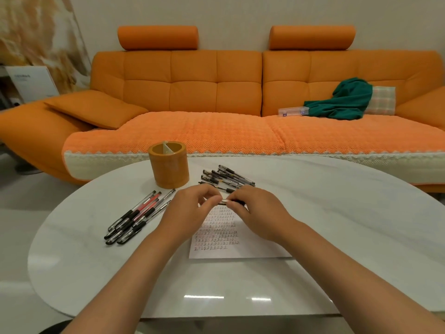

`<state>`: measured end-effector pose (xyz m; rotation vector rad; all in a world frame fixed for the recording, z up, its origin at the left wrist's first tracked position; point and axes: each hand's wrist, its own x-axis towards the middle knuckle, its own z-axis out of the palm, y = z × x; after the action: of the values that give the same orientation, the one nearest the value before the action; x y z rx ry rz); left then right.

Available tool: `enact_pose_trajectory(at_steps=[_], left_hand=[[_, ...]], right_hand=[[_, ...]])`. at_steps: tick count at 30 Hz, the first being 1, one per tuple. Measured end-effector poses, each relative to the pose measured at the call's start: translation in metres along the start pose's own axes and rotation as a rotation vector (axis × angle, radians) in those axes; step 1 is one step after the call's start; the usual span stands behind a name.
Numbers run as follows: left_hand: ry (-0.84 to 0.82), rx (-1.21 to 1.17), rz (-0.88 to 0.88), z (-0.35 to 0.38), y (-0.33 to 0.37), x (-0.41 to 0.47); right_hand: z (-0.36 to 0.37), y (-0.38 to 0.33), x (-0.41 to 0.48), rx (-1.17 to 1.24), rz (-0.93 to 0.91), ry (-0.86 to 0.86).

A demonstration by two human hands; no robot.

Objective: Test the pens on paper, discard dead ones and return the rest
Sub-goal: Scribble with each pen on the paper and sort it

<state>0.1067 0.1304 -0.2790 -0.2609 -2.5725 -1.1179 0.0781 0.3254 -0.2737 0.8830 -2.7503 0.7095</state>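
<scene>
half done at a guess, with a near pile of pens left of the scribbled paper, a far pile beside the orange holder, and left hand and right hand close together, both pinching one pen just above the sheet, none back in it yet.

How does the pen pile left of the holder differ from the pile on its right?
The left pile includes red pens; the right pile looks all black. The left pile lies nearly parallel; the right pile is fanned and overlapping. The left pile sits nearer the camera than the right pile. Both lie loose on the table, outside the holder.
</scene>
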Motion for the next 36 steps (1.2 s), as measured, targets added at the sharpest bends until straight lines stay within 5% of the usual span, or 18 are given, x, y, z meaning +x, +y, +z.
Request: enact_pose_trajectory(at_steps=[24, 36], left_hand=[[-0.111, 0.022, -0.022, -0.002, -0.005, -0.002], [-0.293, 0.416, -0.145, -0.009, -0.015, -0.001]], right_hand=[[0.007, -0.002, -0.001, -0.001, 0.038, -0.12], [0.002, 0.011, -0.003, 0.353, 0.141, -0.093]])
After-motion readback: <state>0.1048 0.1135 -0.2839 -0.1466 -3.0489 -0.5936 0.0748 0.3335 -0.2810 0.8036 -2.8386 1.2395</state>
